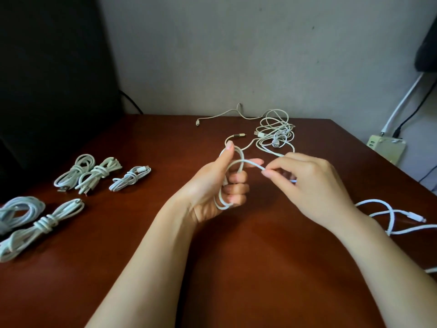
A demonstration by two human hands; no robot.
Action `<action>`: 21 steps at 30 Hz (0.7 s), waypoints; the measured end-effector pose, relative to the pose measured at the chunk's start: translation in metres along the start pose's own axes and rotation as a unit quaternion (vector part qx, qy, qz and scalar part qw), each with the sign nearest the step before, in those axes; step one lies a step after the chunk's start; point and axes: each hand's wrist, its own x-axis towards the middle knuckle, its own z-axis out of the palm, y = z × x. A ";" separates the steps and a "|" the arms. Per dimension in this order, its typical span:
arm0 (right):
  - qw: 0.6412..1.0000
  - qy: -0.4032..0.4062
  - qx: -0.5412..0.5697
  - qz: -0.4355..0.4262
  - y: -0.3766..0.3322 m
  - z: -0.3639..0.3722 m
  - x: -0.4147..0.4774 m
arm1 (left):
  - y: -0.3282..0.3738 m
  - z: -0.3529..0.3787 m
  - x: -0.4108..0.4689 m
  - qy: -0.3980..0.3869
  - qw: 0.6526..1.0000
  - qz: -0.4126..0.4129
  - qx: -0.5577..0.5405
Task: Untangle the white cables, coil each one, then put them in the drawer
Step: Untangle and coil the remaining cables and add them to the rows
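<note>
My left hand [220,185] holds a white cable [233,162] looped round its curled fingers. My right hand [307,185] pinches its strand just beside; thin, half coiled

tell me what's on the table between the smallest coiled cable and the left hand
Nothing: in the head view the table is bare between the smallest coiled cable and the left hand.
</note>
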 end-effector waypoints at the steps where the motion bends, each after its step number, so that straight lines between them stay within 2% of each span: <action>1: 1.000 0.008 0.001 -0.008 0.000 0.001 0.000 | 0.000 0.000 0.000 0.004 1.000 -0.003 0.005; 7: 0.995 0.096 0.006 -0.033 -0.001 0.000 0.000 | -0.001 0.003 -0.001 -0.007 0.998 -0.050 0.044; 13: 0.994 0.103 0.002 -0.022 -0.003 0.006 -0.001 | -0.001 0.003 -0.004 -0.082 0.993 -0.067 0.047; 17: 0.995 0.093 0.018 0.006 -0.007 0.011 -0.002 | -0.004 0.002 -0.002 -0.064 0.997 -0.045 0.024; 21: 0.989 0.089 0.082 0.079 -0.009 0.014 -0.001 | -0.007 0.004 0.000 -0.067 0.997 -0.032 0.024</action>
